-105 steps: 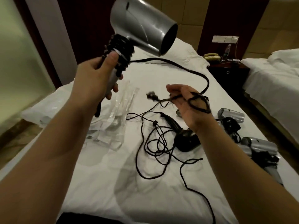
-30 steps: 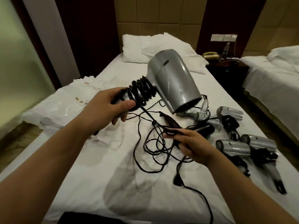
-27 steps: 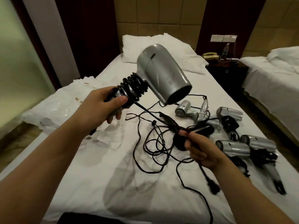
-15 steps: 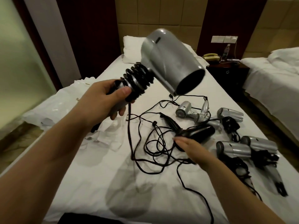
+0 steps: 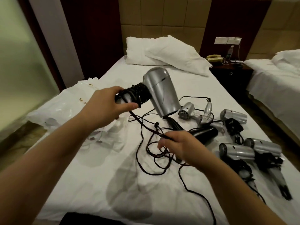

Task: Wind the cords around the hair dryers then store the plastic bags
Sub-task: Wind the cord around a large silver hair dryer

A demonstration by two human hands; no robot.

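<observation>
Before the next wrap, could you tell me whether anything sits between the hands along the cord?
Nothing visible: the cord runs free from the left hand to the right hand, above the loose cords on the bed.

Dim, warm indoor light. A soft shadow lies on the white bedsheet (image 5: pixel 113 176) below both hands. Wide-angle bending curves the frame edges. The right hand (image 5: pixel 183 147) is slightly motion-blurred; the far corners look soft.

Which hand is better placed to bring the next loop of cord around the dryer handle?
The right hand. It already pinches the loose cord running from the handle, while the left hand grips the wound handle of the silver hair dryer and is needed to steady it.
</observation>
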